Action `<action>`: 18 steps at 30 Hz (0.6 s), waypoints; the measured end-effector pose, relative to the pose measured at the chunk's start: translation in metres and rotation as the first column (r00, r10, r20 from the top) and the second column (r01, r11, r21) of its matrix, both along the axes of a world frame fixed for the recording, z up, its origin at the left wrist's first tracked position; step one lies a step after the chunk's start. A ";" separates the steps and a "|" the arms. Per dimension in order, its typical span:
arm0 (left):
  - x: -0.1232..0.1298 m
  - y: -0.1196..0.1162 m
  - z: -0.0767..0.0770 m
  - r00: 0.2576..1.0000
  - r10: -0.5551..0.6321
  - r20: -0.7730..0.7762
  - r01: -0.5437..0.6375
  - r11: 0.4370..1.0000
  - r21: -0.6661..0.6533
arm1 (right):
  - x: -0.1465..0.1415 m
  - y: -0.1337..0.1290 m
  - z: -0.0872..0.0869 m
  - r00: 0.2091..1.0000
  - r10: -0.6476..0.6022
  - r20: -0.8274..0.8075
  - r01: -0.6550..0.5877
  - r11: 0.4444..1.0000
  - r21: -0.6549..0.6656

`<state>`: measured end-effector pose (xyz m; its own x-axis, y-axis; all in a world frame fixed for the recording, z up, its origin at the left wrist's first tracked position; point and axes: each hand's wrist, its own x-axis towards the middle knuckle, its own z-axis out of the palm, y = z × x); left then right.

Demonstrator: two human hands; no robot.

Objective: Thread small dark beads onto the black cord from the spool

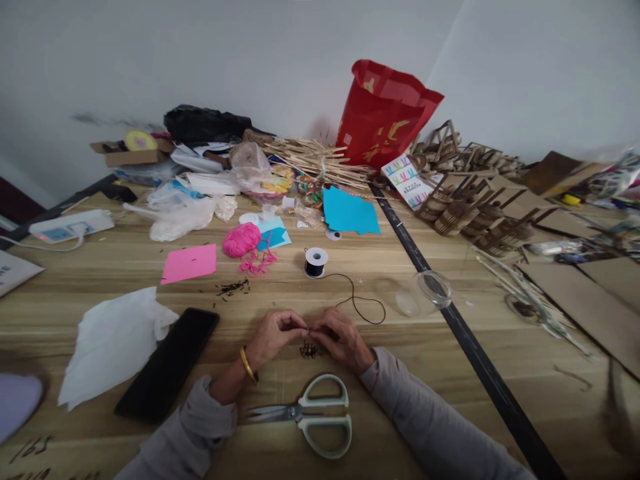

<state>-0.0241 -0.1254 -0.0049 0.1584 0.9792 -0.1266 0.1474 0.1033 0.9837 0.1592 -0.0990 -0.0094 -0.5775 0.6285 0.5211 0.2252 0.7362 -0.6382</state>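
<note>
My left hand (274, 335), with a gold bangle at the wrist, pinches something tiny and dark between thumb and fingertips. The fingertips of my right hand (343, 339) meet it there, closed on the same spot; what they hold is too small to name. Just below the fingertips lies a small cluster of dark and gold beads (309, 349). White-handled scissors (324, 417) lie nearer me, blades pointing left. Beyond my hands stands a spool of black cord (315, 263), its loose cord (354, 297) curling toward my right hand.
A black phone (169, 363) and white tissue (114, 340) lie left. Farther off are pink yarn (242, 239), pink paper (189, 263), blue sheets (351, 211) and a red bag (383, 117). Small woven baskets (450, 210) and a clear round container (434, 289) are right.
</note>
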 end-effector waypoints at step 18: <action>0.001 -0.001 0.006 0.995 -0.041 -0.087 0.045 0.998 0.036 | 0.000 0.000 0.003 0.997 0.050 0.063 -0.051 0.999 0.008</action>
